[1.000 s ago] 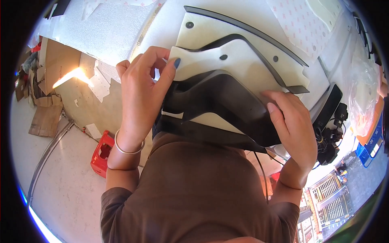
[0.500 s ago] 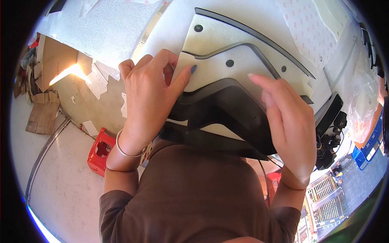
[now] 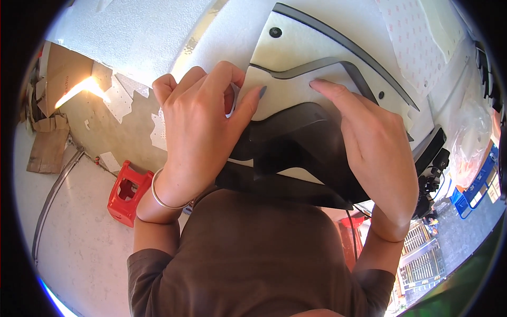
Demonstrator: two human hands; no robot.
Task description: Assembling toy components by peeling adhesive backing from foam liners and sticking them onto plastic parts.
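Right hand (image 3: 375, 142) partly hides the pale sheet (image 3: 288, 92) beneath its fingers

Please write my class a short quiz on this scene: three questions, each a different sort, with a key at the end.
1. True or false: the left hand and the right hand are both at the pale, felt-like panel.

2. Multiple choice: what colour is the stool at the left of the picture?
A) Blue
B) Red
C) Green

3. Fill in the gap: a silver-coloured ______ circles the person's left wrist.

Key:
1. True.
2. B.
3. Bangle.
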